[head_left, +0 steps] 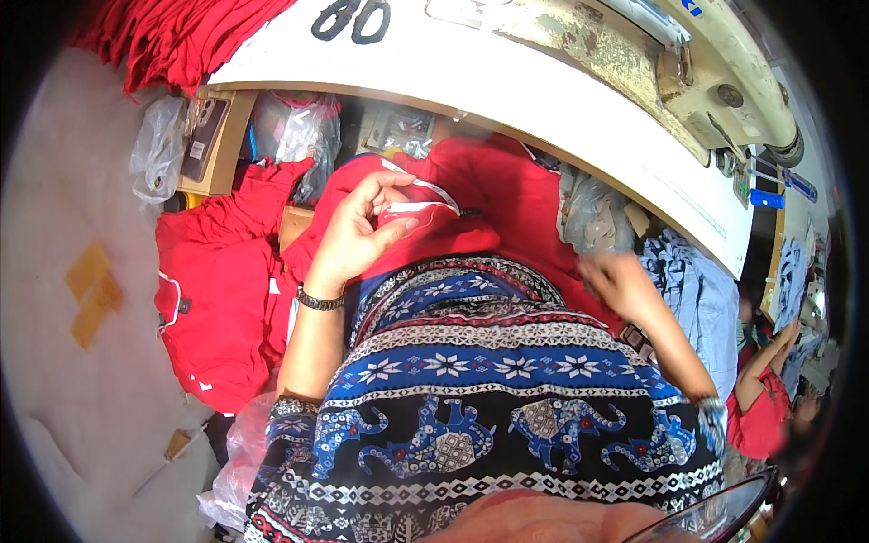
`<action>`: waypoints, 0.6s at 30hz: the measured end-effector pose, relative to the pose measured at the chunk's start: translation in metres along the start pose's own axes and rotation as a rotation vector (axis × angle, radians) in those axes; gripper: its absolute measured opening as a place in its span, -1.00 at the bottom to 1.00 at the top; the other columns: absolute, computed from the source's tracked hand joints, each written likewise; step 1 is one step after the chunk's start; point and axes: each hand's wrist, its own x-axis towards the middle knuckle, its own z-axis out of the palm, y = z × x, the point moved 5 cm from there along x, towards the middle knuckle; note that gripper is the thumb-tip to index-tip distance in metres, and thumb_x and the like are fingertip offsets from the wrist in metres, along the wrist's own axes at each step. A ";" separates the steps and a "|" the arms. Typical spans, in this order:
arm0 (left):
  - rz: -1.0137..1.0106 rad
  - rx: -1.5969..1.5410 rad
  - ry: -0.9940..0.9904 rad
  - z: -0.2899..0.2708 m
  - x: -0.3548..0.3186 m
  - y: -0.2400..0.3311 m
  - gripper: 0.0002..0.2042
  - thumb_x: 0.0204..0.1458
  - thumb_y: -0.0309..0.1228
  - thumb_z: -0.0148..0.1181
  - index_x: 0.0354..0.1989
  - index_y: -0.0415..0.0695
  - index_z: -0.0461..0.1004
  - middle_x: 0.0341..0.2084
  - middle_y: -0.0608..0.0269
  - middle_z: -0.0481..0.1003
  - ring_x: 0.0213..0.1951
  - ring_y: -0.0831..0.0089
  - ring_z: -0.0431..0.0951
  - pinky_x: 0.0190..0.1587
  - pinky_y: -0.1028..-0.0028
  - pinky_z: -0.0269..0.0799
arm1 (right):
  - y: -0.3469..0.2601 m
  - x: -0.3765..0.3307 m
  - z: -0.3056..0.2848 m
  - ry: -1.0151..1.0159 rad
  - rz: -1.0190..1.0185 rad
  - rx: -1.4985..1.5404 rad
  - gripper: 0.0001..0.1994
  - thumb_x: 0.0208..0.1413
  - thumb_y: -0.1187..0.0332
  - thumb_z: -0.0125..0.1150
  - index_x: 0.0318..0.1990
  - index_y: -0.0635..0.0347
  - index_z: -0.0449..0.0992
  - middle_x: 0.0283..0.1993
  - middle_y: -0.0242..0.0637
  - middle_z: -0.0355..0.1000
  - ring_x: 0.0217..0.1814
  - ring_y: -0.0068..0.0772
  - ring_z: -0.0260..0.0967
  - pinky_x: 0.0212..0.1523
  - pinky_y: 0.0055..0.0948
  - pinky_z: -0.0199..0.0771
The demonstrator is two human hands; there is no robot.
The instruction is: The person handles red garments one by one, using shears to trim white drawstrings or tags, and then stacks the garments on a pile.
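Left hand (358, 237) pinches the red garment's white-trimmed edge (418, 213) in closed fingers — right hand (620, 281) blurred, grip unreadable, beside a clear plastic bag (593, 217).

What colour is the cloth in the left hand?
Red cloth with a white strip, in the left hand; head view.

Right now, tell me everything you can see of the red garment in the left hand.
The red garment looks like soft knit cloth, crumpled across the lap below the white table's edge. A white-trimmed edge is pinched between the left hand's thumb and fingers and lifted slightly. The blurred right hand rests at its right side.
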 end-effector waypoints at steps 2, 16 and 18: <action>0.028 -0.061 -0.024 0.007 0.000 0.004 -0.61 -0.05 -0.70 0.21 0.00 -0.20 0.37 -0.38 0.41 0.45 -0.28 0.68 0.44 -0.16 0.64 0.36 | -0.067 0.035 -0.021 0.304 -0.381 0.043 -0.74 0.07 0.35 0.22 -0.09 0.21 0.50 -0.13 -0.12 0.48 -0.04 -0.13 0.43 -0.02 -0.30 0.41; 0.015 0.204 0.191 0.015 -0.037 -0.015 -0.77 -0.05 -0.64 0.27 -0.21 -0.19 0.43 -0.32 0.46 0.29 -0.39 0.74 0.29 -0.29 0.66 0.25 | -0.135 0.099 0.050 0.304 -0.634 0.583 -0.78 0.02 0.54 0.24 -0.13 0.28 0.49 -0.24 -0.17 0.51 -0.21 -0.37 0.51 -0.21 -0.44 0.50; -0.107 0.031 0.116 0.024 -0.033 -0.009 -0.77 -0.01 -0.63 0.24 -0.17 -0.20 0.44 -0.31 0.45 0.29 -0.41 0.74 0.29 -0.30 0.67 0.24 | -0.130 0.100 0.051 0.282 -0.644 0.782 -0.73 0.02 0.60 0.20 -0.07 0.31 0.45 -0.14 -0.16 0.48 -0.15 -0.38 0.52 -0.16 -0.46 0.53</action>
